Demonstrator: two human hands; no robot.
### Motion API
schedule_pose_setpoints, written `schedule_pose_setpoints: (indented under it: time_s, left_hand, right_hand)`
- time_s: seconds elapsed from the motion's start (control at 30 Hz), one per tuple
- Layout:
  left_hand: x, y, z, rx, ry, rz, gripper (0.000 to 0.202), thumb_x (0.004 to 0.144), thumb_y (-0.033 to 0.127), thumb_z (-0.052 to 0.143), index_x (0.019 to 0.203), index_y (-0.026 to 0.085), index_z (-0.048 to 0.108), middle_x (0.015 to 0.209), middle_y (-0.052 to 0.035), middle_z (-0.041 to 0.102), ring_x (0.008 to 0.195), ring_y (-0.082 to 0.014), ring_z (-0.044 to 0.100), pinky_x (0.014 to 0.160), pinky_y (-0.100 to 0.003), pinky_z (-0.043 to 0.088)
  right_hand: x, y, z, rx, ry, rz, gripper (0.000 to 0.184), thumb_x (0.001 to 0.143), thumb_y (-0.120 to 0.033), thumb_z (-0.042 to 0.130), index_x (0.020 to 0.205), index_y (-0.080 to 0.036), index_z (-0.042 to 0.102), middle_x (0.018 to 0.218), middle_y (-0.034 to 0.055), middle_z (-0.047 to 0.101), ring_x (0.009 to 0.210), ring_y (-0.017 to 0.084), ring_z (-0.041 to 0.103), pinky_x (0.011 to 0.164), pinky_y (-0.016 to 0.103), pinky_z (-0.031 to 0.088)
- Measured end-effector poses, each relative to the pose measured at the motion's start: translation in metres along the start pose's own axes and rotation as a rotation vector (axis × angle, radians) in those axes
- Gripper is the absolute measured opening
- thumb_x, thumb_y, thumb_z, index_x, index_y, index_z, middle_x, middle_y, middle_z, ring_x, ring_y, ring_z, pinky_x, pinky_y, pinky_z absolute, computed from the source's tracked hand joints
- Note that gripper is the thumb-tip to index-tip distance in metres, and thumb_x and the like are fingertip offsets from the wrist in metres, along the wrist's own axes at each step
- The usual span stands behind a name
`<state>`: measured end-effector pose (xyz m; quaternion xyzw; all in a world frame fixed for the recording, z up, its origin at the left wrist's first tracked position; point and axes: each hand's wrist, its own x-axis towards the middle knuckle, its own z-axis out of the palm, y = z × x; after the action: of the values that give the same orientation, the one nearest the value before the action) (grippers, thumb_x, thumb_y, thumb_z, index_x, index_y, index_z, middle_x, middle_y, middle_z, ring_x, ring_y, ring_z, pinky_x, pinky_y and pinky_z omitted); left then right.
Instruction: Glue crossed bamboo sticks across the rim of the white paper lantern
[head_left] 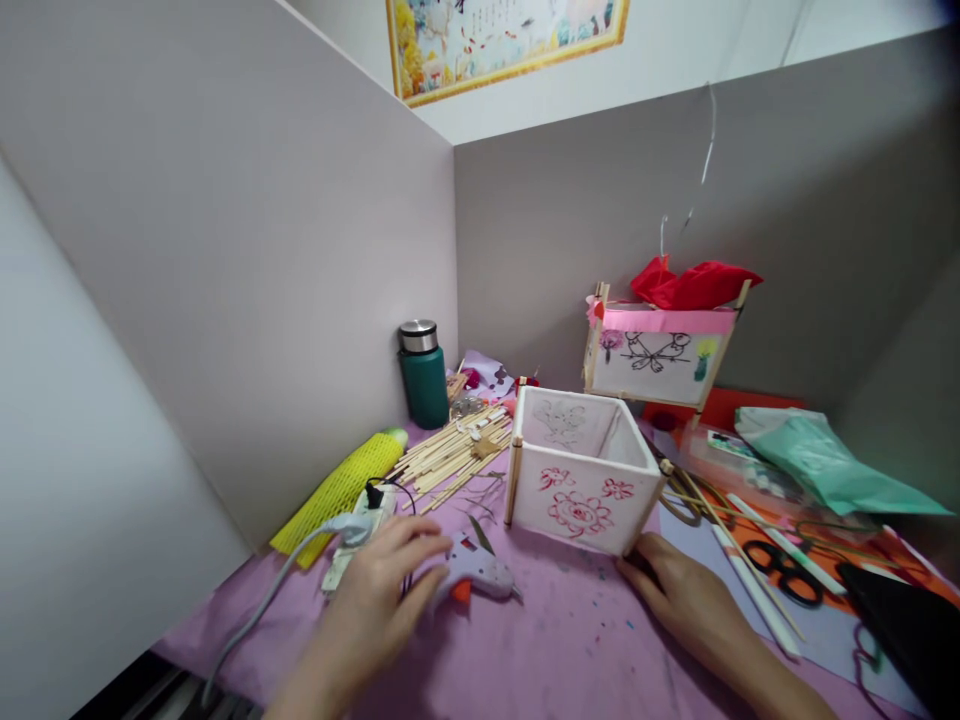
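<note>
A white open-topped box with red flower drawings on its front and sticks along its corners stands on the purple table cover. My right hand is at its lower right corner, with thumb and fingers closed on it; the fingertips are partly hidden. A pale hot glue gun with an orange trigger lies left of the box, its nozzle pointing right. My left hand is over the handle end of the glue gun, fingers apart. Whether it touches the gun I cannot tell.
Thin wooden sticks, a power strip, yellow netting and a green bottle are at the left. A decorated lantern-like box stands at the back. Black-handled scissors, white rods and a green plastic bag lie right.
</note>
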<state>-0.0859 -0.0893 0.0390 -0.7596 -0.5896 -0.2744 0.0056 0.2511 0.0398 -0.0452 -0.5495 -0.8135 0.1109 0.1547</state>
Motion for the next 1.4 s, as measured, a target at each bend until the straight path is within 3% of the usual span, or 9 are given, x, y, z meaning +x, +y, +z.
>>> schedule_pose_setpoints:
  time_s: [0.07,0.13,0.23,0.33,0.6,0.8,1.03,1.17,1.4]
  left_hand:
    - [0.021,0.001,-0.002,0.132,0.052,-0.066,0.026,0.088,0.023,0.048,0.110,0.022,0.063,0.113,-0.0074,0.062,0.105,-0.0204,0.055,0.091,-0.034,0.045]
    - [0.042,-0.001,-0.001,0.313,-0.015,-0.154,0.027,0.086,0.022,0.051,0.109,0.020,0.064,0.107,-0.0087,0.065,0.101,-0.0249,0.056,0.087,-0.039,0.045]
    - [0.067,-0.006,0.003,0.442,-0.156,-0.220,0.020,0.083,0.021,0.051,0.082,0.019,0.070,0.083,-0.0078,0.068,0.085,-0.0253,0.061,0.073,-0.034,0.046]
    - [0.077,-0.008,0.001,0.445,-0.162,-0.219,0.030,0.087,0.024,0.044,0.072,0.022,0.070,0.079,-0.0054,0.068,0.076,-0.0216,0.063,0.062,-0.029,0.042]
    - [0.080,0.000,-0.026,0.442,0.163,-0.197,0.031,0.093,0.033,0.038,0.095,0.026,0.069,0.091,-0.0003,0.069,0.080,-0.0161,0.062,0.065,-0.026,0.038]
    - [0.094,-0.021,-0.053,0.596,0.398,-0.351,0.039,0.096,0.038,0.029,0.112,0.027,0.063,0.102,-0.0026,0.069,0.084,-0.0195,0.063,0.064,-0.028,0.037]
    - [0.103,-0.072,-0.055,0.711,-0.082,-0.520,0.033,0.085,0.016,0.038,0.098,0.017,0.068,0.090,-0.0143,0.070,0.084,-0.0289,0.066,0.065,-0.032,0.046]
    - [0.108,-0.086,-0.047,0.686,-0.174,-0.558,0.026,0.080,0.016,0.046,0.087,0.012,0.071,0.086,-0.0194,0.070,0.083,-0.0326,0.067,0.065,-0.035,0.049]
    - [0.108,-0.084,-0.046,0.641,-0.206,-0.563,0.028,0.075,0.032,0.057,0.092,0.014,0.069,0.095,-0.0180,0.070,0.089,-0.0320,0.066,0.069,-0.034,0.049]
  right_hand:
    - [0.000,0.000,0.000,0.002,0.003,0.004,0.025,0.089,-0.038,0.037,0.092,-0.021,0.055,0.093,0.0076,0.065,0.087,0.025,0.062,0.073,0.033,0.043]
    - [0.000,-0.001,-0.001,-0.005,-0.004,0.007,0.026,0.089,-0.038,0.037,0.091,-0.020,0.055,0.092,0.0077,0.065,0.086,0.025,0.063,0.073,0.033,0.043]
    - [-0.001,-0.003,-0.004,-0.009,-0.017,0.000,0.027,0.089,-0.038,0.036,0.092,-0.019,0.055,0.094,0.0083,0.064,0.087,0.025,0.062,0.073,0.034,0.043]
    - [-0.001,-0.005,-0.006,-0.007,-0.023,-0.001,0.026,0.089,-0.037,0.036,0.091,-0.019,0.055,0.092,0.0083,0.064,0.086,0.025,0.062,0.072,0.034,0.042]
    - [-0.001,-0.004,-0.004,-0.005,-0.029,0.012,0.025,0.090,-0.037,0.035,0.092,-0.020,0.053,0.094,0.0076,0.064,0.089,0.026,0.062,0.073,0.034,0.043]
    - [0.000,-0.002,-0.003,-0.014,-0.035,0.011,0.027,0.090,-0.038,0.034,0.092,-0.020,0.053,0.094,0.0075,0.064,0.088,0.026,0.063,0.072,0.035,0.043]
    - [0.000,0.001,0.000,0.006,-0.010,0.003,0.028,0.089,-0.040,0.034,0.091,-0.021,0.055,0.096,0.0074,0.064,0.087,0.026,0.063,0.072,0.036,0.044]
    - [0.000,0.002,0.002,0.010,-0.002,0.005,0.029,0.089,-0.042,0.034,0.090,-0.021,0.055,0.095,0.0077,0.064,0.086,0.026,0.063,0.072,0.036,0.044]
    - [0.001,0.003,0.003,0.027,0.031,-0.004,0.026,0.087,-0.040,0.037,0.088,-0.023,0.056,0.090,0.0067,0.066,0.083,0.026,0.064,0.069,0.034,0.045]
